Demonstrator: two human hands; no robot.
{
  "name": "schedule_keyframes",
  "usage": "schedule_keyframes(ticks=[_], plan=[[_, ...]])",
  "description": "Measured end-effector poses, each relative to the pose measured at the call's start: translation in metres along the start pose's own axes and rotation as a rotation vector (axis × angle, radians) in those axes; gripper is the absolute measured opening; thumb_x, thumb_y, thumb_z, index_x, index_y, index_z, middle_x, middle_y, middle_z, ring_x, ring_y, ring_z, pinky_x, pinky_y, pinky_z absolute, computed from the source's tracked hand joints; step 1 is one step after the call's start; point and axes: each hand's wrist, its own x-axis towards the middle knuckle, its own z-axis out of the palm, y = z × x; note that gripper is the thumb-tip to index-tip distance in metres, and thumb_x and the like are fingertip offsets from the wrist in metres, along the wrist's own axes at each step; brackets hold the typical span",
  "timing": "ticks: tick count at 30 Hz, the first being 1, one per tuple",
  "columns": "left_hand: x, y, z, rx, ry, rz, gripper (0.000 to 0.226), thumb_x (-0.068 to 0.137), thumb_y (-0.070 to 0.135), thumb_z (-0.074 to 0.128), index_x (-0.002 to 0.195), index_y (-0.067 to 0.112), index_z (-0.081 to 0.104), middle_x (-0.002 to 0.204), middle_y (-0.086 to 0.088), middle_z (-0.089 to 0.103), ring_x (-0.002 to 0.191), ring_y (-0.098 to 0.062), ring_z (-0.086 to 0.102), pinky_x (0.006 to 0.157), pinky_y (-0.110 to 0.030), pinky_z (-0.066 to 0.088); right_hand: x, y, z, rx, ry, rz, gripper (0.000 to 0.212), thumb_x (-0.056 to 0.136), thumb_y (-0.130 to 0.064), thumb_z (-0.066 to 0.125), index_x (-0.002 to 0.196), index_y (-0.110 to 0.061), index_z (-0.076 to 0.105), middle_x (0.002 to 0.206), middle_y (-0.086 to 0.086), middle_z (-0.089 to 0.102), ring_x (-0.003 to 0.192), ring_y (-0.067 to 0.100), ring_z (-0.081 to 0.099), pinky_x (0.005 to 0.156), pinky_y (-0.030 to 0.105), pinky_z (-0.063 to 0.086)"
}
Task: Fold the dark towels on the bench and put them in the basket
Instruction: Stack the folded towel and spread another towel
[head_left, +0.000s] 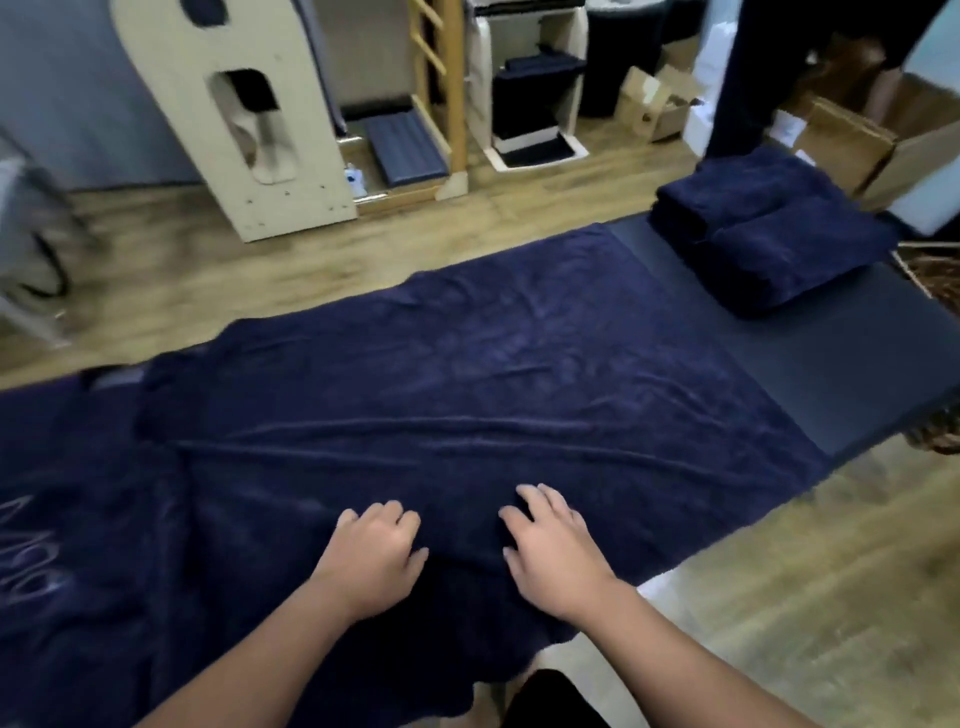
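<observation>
A large dark navy towel (467, 374) lies spread flat along the dark bench (841, 358), its near edge hanging over the front. My left hand (371, 558) and my right hand (550, 545) rest side by side on the towel near that edge, fingers loosely bent on the cloth; whether they pinch it cannot be told. Another navy towel with pale lettering (67, 545) lies at the left end. Folded navy towels (763, 228) are stacked at the bench's far right end. A woven basket (935, 270) peeks out past the bench's right end.
Wooden floor surrounds the bench. Behind it stand pale wooden exercise equipment (234, 114), a wooden ladder frame (441, 88) and cardboard boxes (654, 104). A person's dark-clad legs (737, 78) stand at the back right.
</observation>
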Motion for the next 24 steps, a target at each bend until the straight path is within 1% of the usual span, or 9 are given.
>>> schedule_keyframes(ticks=[3, 6, 10, 12, 14, 16, 20, 22, 24], plan=[[-0.058, -0.02, -0.006, 0.035, -0.209, -0.14, 0.05, 0.091, 0.068, 0.043, 0.111, 0.024, 0.054, 0.109, 0.005, 0.055, 0.104, -0.02, 0.056, 0.088, -0.041, 0.039, -0.002, -0.035, 0.007, -0.057, -0.024, -0.227, 0.046, 0.091, -0.054, 0.053, 0.126, -0.024, 0.059, 0.14, 0.003, 0.043, 0.132, 0.032, 0.039, 0.1, 0.047, 0.043], [-0.108, -0.036, -0.006, 0.026, -0.34, -0.259, 0.073, 0.077, 0.079, 0.054, 0.125, 0.025, 0.046, 0.125, 0.005, 0.045, 0.119, -0.021, 0.045, 0.095, -0.045, 0.034, -0.003, -0.064, 0.02, -0.204, -0.121, -0.396, 0.049, 0.072, -0.067, 0.059, 0.102, -0.029, 0.065, 0.112, -0.003, 0.049, 0.102, 0.025, 0.048, 0.08, 0.042, 0.045], [-0.145, -0.042, 0.001, 0.027, -0.347, -0.42, 0.069, 0.085, 0.06, 0.064, 0.138, 0.024, 0.037, 0.135, -0.001, 0.039, 0.125, -0.026, 0.042, 0.095, -0.048, 0.034, 0.003, -0.092, 0.028, -0.352, -0.173, -0.437, 0.035, 0.054, -0.05, 0.089, 0.073, -0.033, 0.066, 0.084, -0.007, 0.052, 0.075, 0.019, 0.054, 0.059, 0.034, 0.035], [-0.157, -0.043, 0.001, 0.035, -0.351, -0.472, 0.057, 0.094, 0.05, 0.058, 0.139, 0.022, 0.038, 0.134, -0.004, 0.043, 0.123, -0.028, 0.045, 0.097, -0.048, 0.034, 0.005, -0.105, 0.02, -0.355, -0.254, -0.442, 0.016, 0.08, -0.031, 0.077, 0.094, -0.025, 0.07, 0.101, 0.001, 0.056, 0.092, 0.026, 0.058, 0.07, 0.041, 0.041], [-0.17, -0.047, 0.001, 0.021, -0.322, -0.506, 0.04, 0.098, 0.043, 0.053, 0.13, 0.019, 0.047, 0.129, -0.005, 0.048, 0.118, -0.029, 0.049, 0.097, -0.046, 0.035, 0.011, -0.112, 0.017, -0.394, -0.314, -0.46, 0.02, 0.091, -0.019, 0.061, 0.11, -0.016, 0.066, 0.117, 0.007, 0.054, 0.109, 0.03, 0.054, 0.081, 0.041, 0.042], [-0.181, -0.054, 0.001, -0.03, -0.256, -0.543, 0.028, 0.099, 0.038, 0.052, 0.119, 0.019, 0.053, 0.121, -0.004, 0.053, 0.111, -0.028, 0.053, 0.092, -0.044, 0.04, 0.019, -0.124, 0.009, -0.379, -0.376, -0.452, 0.015, 0.089, -0.016, 0.057, 0.103, -0.017, 0.062, 0.117, 0.008, 0.059, 0.108, 0.032, 0.058, 0.077, 0.037, 0.041], [-0.198, -0.091, 0.004, -0.029, -0.061, -0.682, 0.02, 0.08, 0.027, 0.075, 0.081, 0.02, 0.056, 0.083, 0.001, 0.056, 0.075, -0.025, 0.063, 0.054, -0.038, 0.047, 0.031, -0.159, 0.004, -0.223, -0.391, -0.393, 0.01, 0.092, -0.028, 0.056, 0.089, -0.019, 0.055, 0.101, 0.003, 0.064, 0.088, 0.027, 0.063, 0.064, 0.034, 0.045], [-0.206, -0.115, -0.004, -0.079, -0.032, -0.805, 0.006, 0.086, 0.019, 0.062, 0.091, 0.017, 0.058, 0.093, -0.003, 0.057, 0.088, -0.03, 0.063, 0.062, -0.042, 0.049, 0.035, -0.183, 0.005, -0.174, -0.335, -0.401, 0.015, 0.093, -0.032, 0.056, 0.089, -0.018, 0.057, 0.092, -0.002, 0.061, 0.079, 0.023, 0.059, 0.059, 0.034, 0.044], [-0.216, -0.149, -0.009, -0.095, -0.017, -0.875, 0.019, 0.089, 0.013, 0.05, 0.107, 0.014, 0.056, 0.109, -0.006, 0.054, 0.104, -0.031, 0.057, 0.075, -0.043, 0.05, 0.039, -0.212, 0.007, -0.144, -0.27, -0.421, 0.016, 0.094, -0.032, 0.056, 0.093, -0.017, 0.059, 0.093, -0.002, 0.06, 0.08, 0.022, 0.058, 0.06, 0.034, 0.044]])
